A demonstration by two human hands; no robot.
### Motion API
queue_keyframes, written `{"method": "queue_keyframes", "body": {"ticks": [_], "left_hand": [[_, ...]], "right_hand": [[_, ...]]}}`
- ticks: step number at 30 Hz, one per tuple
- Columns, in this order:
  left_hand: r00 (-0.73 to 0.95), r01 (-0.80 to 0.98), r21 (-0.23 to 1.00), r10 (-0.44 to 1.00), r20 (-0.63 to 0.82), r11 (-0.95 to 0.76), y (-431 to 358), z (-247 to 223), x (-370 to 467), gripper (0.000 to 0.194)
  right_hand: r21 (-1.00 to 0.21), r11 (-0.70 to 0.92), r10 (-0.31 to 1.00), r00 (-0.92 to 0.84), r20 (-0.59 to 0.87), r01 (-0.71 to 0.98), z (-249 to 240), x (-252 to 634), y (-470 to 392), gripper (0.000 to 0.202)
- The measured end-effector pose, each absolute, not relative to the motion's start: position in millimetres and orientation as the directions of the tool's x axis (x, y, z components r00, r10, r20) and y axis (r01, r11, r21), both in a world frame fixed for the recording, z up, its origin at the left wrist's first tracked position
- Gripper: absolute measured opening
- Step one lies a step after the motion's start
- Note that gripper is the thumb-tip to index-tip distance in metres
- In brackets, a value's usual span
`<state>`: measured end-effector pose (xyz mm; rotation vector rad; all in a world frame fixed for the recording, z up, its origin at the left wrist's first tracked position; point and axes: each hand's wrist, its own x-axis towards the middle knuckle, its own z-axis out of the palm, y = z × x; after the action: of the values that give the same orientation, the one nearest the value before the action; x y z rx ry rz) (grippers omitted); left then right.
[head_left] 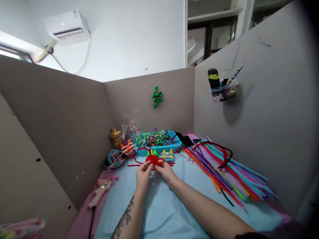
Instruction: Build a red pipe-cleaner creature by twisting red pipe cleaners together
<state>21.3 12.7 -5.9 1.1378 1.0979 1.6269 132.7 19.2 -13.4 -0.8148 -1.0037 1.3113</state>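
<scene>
A red pipe-cleaner piece [152,159], a rounded clump with loose ends and a loop sticking out, is held above the blue cloth. My left hand [144,172] pinches its lower left side between thumb and fingers. My right hand [164,170] pinches the lower right, close to the red loop. Behind the clump lie loose red pipe cleaners [134,165]. Just beyond sit a small green figure [154,152] and a blue and yellow figure [167,155], both of fuzzy stems. Fingertips partly hide the clump's underside.
A blue tray [142,151] of tangled pipe cleaners stands at the back. Many coloured pipe cleaners [214,166] spread across the right. On the left are a pink glue gun [101,192] and a dark bowl [106,162]. Grey partitions [149,116] enclose the table; a clear bin [224,93] hangs right.
</scene>
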Motion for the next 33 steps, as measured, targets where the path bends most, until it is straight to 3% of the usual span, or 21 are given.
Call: {"method": "queue_keyframes", "body": {"ticks": [6, 16, 25, 33], "left_hand": [[-0.201, -0.099, 0.964, 0.953, 0.225, -0.249, 8.8, -2.6, 24.1, 0.035], [-0.207, -0.147, 0.960, 0.957, 0.205, -0.237, 11.9, -5.6, 21.6, 0.040], [-0.179, -0.176, 0.959, 0.965, 0.190, -0.221, 11.9, -6.2, 23.8, 0.039], [-0.278, -0.201, 0.956, 0.949, 0.152, -0.212, 14.1, -5.5, 20.8, 0.046]], "right_hand": [[-0.931, 0.044, 0.993, -0.085, 0.080, -0.363, -14.3, 132.6, 19.5, 0.022], [-0.804, 0.003, 0.998, -0.051, 0.041, -0.595, -15.1, 130.6, 19.8, 0.027], [-0.798, -0.083, 0.985, -0.170, 0.024, -0.596, -12.9, 132.0, 19.0, 0.030], [-0.795, -0.110, 0.986, -0.169, -0.010, -0.596, -9.0, 131.9, 18.4, 0.031]]}}
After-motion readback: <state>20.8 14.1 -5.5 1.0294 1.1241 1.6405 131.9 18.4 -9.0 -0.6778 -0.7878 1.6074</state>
